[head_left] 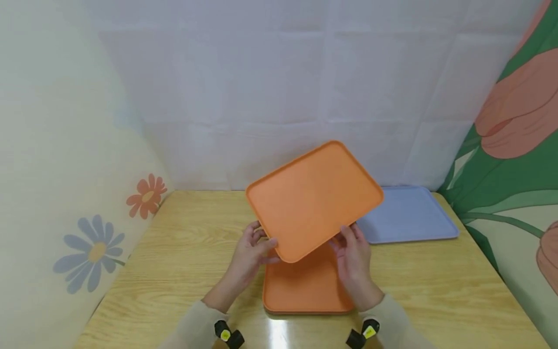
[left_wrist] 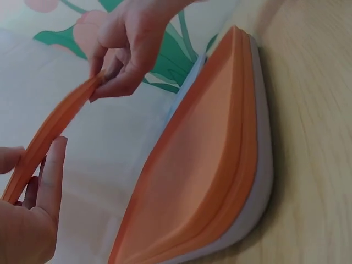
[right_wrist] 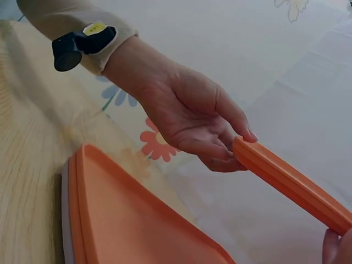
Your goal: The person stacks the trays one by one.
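A creased white fabric backdrop hangs behind a yellow wood-grained bench. On the bench's near side sits a stack of rectangular, round-cornered, plastic-looking trays, orange above pale greyish-lilac. Above it, apart from the stack, a smooth orange rectangular tray with a raised rim is held tilted in the air. A flat pale-blue rectangular tray lies farther back, to the right. Both hands grip the raised tray: the left hand its left edge, the right hand its lower edge. Small black wrist devices bear yellow labels.
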{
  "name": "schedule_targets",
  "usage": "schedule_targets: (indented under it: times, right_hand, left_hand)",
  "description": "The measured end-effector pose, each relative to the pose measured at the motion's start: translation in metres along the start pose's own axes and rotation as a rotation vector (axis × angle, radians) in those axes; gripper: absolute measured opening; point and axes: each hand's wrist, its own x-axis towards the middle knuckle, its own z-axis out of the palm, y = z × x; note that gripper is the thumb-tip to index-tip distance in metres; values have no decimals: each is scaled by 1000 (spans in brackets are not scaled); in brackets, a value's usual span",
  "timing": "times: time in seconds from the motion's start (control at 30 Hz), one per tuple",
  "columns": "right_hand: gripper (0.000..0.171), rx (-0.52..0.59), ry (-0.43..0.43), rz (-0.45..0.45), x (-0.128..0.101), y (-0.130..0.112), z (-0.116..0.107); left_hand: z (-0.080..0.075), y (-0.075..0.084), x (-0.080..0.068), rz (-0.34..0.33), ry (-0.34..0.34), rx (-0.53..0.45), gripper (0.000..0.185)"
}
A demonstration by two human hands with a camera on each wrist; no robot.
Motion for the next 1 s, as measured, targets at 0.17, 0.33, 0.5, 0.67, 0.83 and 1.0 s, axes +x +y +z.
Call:
schedule_targets:
  times: [0.17,0.33,0.5,0.67,0.83,1.0]
  right_hand:
    - [10,-75,-1,47,9,-13,-10]
    - [15,-143,-71,135,18,-25,-22]
    - [19,-190,-186,210,26,-38,-34]
    - [23,-270,-317,247,35,-48,-44]
    - [23,-358,-426,263,43,-54,-50]
    - [23,-422,-499,267,46,-56,-51]
  left_hand:
    - [-9,8,4,-34,-12,27,52]
    - [-23,22,9,-69,-11,42,47]
    - [-40,33,18,-124,-137,142,42]
    - [-51,37,27,-204,-242,244,45]
    - [-50,37,33,-240,-264,233,49]
    - [-44,34,35,-234,-263,249,54]
